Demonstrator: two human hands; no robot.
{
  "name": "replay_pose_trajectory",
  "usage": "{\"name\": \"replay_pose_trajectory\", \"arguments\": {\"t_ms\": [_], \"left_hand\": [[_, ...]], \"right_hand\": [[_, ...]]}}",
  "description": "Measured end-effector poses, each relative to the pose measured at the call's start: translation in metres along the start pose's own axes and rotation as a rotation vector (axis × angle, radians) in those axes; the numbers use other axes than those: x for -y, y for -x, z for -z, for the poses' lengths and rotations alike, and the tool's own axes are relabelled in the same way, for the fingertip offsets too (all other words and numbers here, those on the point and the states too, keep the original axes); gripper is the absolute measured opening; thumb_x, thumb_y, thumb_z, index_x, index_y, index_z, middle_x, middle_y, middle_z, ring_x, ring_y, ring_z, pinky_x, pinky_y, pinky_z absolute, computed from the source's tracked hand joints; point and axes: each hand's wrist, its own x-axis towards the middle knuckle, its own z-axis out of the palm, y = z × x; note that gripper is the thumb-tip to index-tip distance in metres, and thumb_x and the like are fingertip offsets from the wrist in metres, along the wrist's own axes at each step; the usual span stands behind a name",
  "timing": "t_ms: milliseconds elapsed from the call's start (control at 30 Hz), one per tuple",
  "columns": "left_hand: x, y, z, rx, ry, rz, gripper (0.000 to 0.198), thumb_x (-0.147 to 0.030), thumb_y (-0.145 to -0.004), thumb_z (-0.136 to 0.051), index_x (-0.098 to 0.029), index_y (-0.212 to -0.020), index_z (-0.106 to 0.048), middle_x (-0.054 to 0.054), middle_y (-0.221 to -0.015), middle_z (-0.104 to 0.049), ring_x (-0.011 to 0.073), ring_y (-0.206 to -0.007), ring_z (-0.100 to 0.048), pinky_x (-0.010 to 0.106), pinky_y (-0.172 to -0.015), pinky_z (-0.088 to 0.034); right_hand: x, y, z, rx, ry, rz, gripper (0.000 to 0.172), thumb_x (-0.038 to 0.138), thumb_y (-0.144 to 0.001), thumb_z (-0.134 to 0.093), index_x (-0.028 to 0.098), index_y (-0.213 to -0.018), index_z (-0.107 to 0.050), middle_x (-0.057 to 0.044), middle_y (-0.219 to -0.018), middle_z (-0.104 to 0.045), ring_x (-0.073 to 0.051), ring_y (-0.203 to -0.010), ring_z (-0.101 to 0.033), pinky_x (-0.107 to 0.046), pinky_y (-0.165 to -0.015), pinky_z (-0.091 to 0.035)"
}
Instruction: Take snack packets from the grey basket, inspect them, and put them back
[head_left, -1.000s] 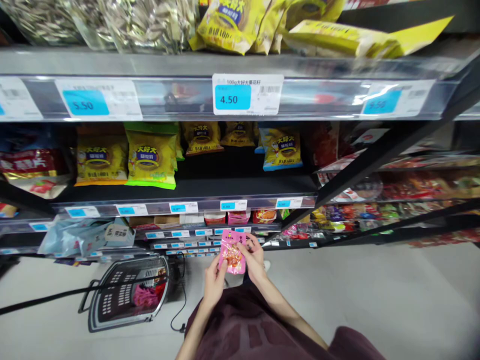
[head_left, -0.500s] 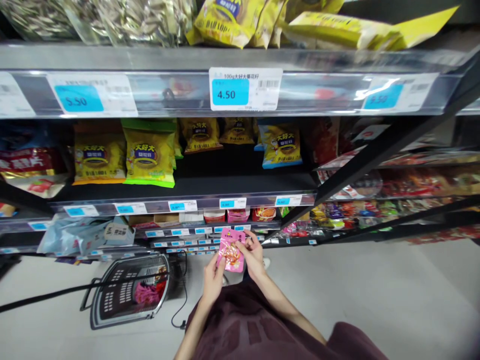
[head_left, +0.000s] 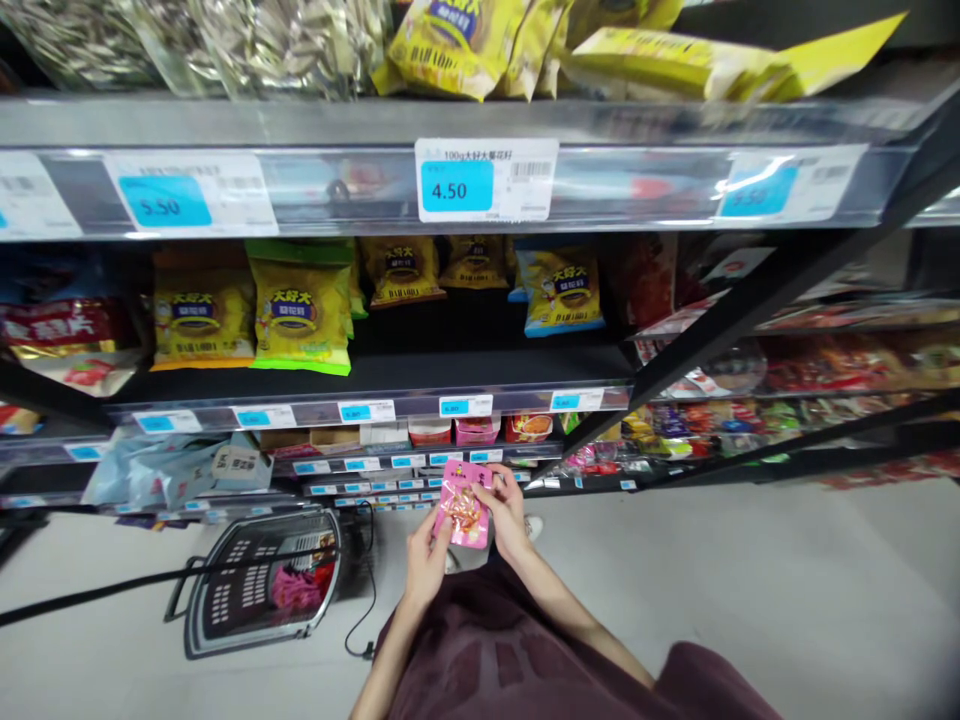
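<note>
the pink packet at lower centre looks like glossy plastic film, the basket at lower left hard plastic, the shirt at the bottom matt cloth, the pale floor smooth.

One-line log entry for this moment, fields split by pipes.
left hand: pinching pink snack pouch | right hand: pinching same pouch | left side: shopping basket on floor

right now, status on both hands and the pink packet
Left hand and right hand both gripping pink packet. Its printed front faces the camera. Basket on floor to the left, apart from hands.
</note>
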Motion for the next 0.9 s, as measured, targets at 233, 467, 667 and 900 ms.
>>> {"name": "replay_pose_trajectory", "arguments": {"t_ms": [233,467,667,900], "left_hand": [[0.003,0.003,-0.001,0.067,-0.120,-0.151,0.066,-0.041,-0.085,-0.062,-0.018,-0.144,-0.041,0.014,-0.137,-0.054,0.0284,-0.128,-0.050,0.043,-0.106,-0.041],[0.004,0.005,-0.009,0.146,-0.304,-0.521,0.056,-0.031,-0.073,-0.077,-0.024,-0.125,-0.059,0.015,-0.142,-0.041,0.0327,-0.134,-0.040,0.050,-0.105,-0.040],[0.003,0.002,-0.004,0.130,-0.320,-0.451,0.021,-0.020,-0.088,-0.057,-0.020,-0.108,-0.064,0.009,-0.105,-0.065,0.0211,-0.100,-0.063,0.035,-0.088,-0.051],[0.008,0.004,-0.001,-0.118,-0.242,-0.136,0.033,-0.032,-0.086,-0.058,-0.014,-0.114,-0.056,0.011,-0.098,-0.070,0.0230,-0.089,-0.068,0.035,-0.080,-0.053]], "right_hand": [[0.002,-0.001,0.003,-0.034,-0.068,-0.044,0.036,0.023,-0.064,-0.077,0.025,-0.095,-0.060,0.004,-0.073,-0.061,-0.016,-0.068,-0.057,-0.026,-0.066,-0.044],[0.010,0.000,0.006,-0.085,-0.044,-0.025,0.018,0.016,-0.059,-0.065,0.022,-0.075,-0.061,0.004,-0.068,-0.058,-0.014,-0.061,-0.052,-0.024,-0.058,-0.041],[0.006,0.006,0.005,-0.001,-0.058,-0.059,0.018,0.021,-0.066,-0.067,0.023,-0.083,-0.061,0.005,-0.061,-0.056,-0.014,-0.055,-0.053,-0.025,-0.055,-0.041],[0.001,0.003,0.006,0.043,0.011,0.050,0.038,0.034,-0.077,-0.071,0.025,-0.111,-0.058,0.002,-0.070,-0.060,-0.017,-0.068,-0.057,-0.026,-0.062,-0.044]]}}
